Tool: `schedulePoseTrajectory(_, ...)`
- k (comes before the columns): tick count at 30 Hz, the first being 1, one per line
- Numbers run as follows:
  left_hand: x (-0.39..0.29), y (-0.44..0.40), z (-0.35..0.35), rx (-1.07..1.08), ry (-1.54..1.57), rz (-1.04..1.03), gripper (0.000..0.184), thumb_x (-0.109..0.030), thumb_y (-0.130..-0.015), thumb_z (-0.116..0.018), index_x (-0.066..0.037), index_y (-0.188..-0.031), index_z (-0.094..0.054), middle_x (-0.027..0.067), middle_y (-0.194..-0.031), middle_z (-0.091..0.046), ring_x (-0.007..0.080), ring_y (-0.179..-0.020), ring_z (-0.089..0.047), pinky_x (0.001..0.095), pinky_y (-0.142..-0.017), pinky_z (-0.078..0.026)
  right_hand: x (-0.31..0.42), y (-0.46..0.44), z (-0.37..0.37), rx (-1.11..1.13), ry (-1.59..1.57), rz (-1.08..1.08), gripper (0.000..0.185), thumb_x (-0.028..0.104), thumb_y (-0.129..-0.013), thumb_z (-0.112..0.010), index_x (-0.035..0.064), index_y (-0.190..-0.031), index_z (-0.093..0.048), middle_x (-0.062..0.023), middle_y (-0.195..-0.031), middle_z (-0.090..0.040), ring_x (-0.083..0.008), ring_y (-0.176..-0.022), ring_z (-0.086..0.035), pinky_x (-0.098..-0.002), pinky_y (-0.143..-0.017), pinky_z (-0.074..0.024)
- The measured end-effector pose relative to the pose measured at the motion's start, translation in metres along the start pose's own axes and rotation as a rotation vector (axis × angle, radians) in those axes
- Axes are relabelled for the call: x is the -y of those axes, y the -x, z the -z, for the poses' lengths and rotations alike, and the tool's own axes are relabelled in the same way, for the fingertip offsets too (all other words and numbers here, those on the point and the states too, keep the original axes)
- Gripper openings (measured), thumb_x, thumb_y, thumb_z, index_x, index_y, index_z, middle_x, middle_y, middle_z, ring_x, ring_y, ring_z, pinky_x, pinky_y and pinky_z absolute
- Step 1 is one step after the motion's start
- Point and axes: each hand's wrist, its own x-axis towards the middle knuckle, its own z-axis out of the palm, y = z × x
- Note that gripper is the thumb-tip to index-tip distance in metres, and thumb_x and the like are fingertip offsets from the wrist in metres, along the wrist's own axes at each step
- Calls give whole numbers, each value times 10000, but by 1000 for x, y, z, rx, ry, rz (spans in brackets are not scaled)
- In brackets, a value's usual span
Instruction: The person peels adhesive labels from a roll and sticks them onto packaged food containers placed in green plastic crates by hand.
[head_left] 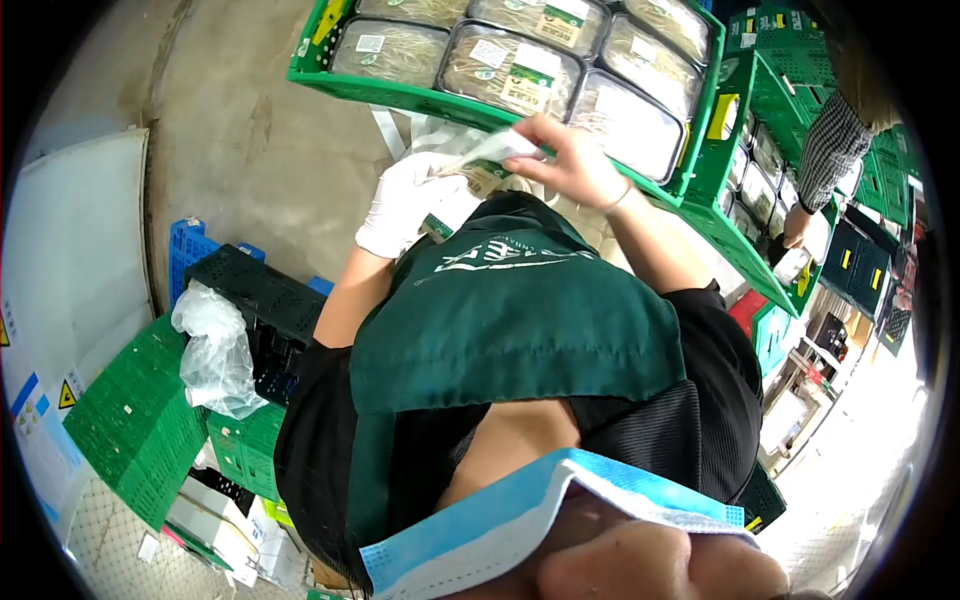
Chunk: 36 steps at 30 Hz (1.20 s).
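Observation:
My left hand (pixel 393 210), in a white glove, is closed around a strip of green-and-white labels (pixel 485 178) with a translucent backing. Part of the strip hangs below the glove, against my green apron. Bare and pinching with thumb and forefinger, my right hand (pixel 575 165) grips the pale, see-through end of that strip. Just beyond both hands is a green crate (pixel 420 97) of clear-lidded black trays (pixel 510 70) packed with pale, thin sprouts or mushrooms. Some lids carry labels; the nearest right tray (pixel 628 125) shows glare and no clear label.
More green crates (pixel 745 240) of packed trays stand on the right, where another person's hand (pixel 797 228) touches a pack. At left are a black crate (pixel 255 290), a crumpled plastic bag (pixel 215 345), green crates (pixel 140 420) and a blue crate (pixel 190 250).

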Motion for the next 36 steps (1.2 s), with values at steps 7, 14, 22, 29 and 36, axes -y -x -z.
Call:
schedulePoseTrajectory(7,-29,-11,-82,-115,-443,-271,175,-166,-733,-607,-9,-807,-580,45,-669,-563,149,-617,-525,252,-611,-430,-10,47,17,-194,157,49,121,106,-716,-608,16,-792,-581,-122,-708,-579,-219,-672,-585,-297,-615,-453)
schedulePoseTrajectory(14,-2,-37,-93,-74,-822,-498,149,-153,-724,-570,-32,-806,-599,64,-690,-585,165,-623,-568,278,-561,-458,-134,52,141,-226,636,-21,272,205,-734,-563,33,-936,-501,-154,-826,-562,-300,-808,-539,-369,-714,-430)
schedulePoseTrajectory(22,3,-43,-157,-80,204,-206,185,-56,-778,-510,25,-942,-543,65,-886,-565,110,-808,-533,227,-683,-445,-108,89,120,-151,108,70,489,334,-710,-608,57,-1090,-473,-124,-859,-553,-293,-790,-532,-370,-694,-428)
schedulePoseTrajectory(29,-21,-58,-207,-104,-297,-445,165,-85,-763,-522,5,-892,-571,91,-858,-578,178,-811,-550,272,-727,-436,-86,102,104,-16,171,131,159,140,-740,-582,29,-853,-563,-151,-641,-552,-302,-590,-559,-324,-546,-437)
schedulePoseTrajectory(36,-5,-65,-179,-164,-1220,-504,121,-90,-730,-553,-10,-817,-578,76,-750,-574,158,-662,-557,249,-598,-445,-171,13,216,-261,716,117,242,232,-736,-568,46,-886,-535,-156,-764,-567,-279,-749,-566,-351,-661,-445)
